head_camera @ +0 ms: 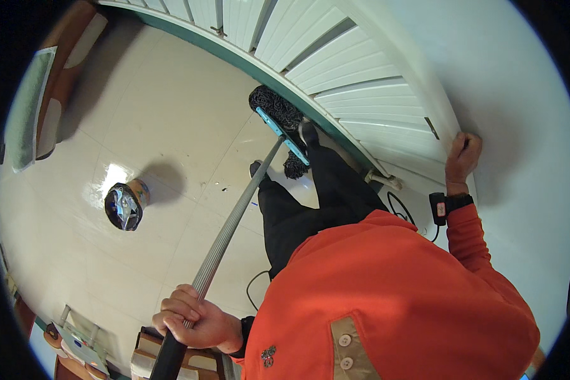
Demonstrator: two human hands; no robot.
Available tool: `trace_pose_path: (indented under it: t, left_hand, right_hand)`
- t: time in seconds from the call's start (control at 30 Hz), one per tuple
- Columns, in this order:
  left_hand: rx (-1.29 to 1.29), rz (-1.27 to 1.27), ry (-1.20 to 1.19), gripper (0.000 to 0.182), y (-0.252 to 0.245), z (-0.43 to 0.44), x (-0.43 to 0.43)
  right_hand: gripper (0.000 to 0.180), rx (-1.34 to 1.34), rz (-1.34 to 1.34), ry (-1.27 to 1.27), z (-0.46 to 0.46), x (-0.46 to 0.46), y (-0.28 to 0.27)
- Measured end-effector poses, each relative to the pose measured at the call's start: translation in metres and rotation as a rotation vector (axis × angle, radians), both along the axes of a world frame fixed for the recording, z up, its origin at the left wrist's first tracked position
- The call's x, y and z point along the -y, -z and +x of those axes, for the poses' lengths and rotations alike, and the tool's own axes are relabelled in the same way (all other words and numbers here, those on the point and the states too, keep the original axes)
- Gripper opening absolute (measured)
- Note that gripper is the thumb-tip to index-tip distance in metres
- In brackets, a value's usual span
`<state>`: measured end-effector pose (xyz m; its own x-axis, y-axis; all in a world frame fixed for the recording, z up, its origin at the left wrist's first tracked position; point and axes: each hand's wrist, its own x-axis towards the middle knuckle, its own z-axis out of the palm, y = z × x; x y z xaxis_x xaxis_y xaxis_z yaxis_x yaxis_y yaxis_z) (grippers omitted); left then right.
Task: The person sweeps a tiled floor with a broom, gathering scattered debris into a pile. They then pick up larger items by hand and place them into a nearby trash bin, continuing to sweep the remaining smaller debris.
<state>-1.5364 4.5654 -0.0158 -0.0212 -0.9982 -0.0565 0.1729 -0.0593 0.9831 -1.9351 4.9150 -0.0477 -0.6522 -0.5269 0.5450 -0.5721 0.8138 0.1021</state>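
My left hand [190, 316] is closed around the mop's long ribbed metal pole [237, 218], just above its black grip. At the pole's far end, a light blue mop frame [270, 122] bears a black string mop head [268, 100], which lies on the floor by my shoes, along the base of the white slatted cover. My right hand [464, 154] is curled into a fist at the outer edge of the cover's white top [439, 104]; whether it grips the edge is unclear. It holds no tool.
A lined wastebasket [123, 206] stands on the tiled floor to the left. Small debris [224, 189] lies near my feet. Wooden furniture with a green cushion [31, 109] is at upper left, more furniture [202, 363] at lower left. A pipe [384, 180] juts from the cover's base.
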Motion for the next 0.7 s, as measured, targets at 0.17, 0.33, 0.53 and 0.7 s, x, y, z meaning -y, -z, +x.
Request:
trace_pose_path:
  t: [0.17, 0.33, 0.53, 0.7]
  left_hand:
    - [-0.013, -0.048, 0.012, 0.031, -0.002, -0.008, 0.001]
    - [0.039, -0.044, -0.055, 0.031, -0.003, -0.027, 0.007]
    - [0.011, -0.028, 0.061, 0.029, -0.003, -0.037, 0.010]
    - [-0.041, 0.004, 0.210, 0.026, 0.018, -0.035, 0.002]
  right_hand:
    - [0.016, 0.041, -0.015, 0.026, 0.003, 0.004, -0.002]
    - [0.013, 0.002, -0.032, 0.011, 0.004, 0.007, -0.005]
    - [0.012, 0.140, -0.063, 0.051, 0.004, 0.006, -0.002]
    - [0.013, 0.169, -0.060, 0.028, 0.002, 0.000, 0.000]
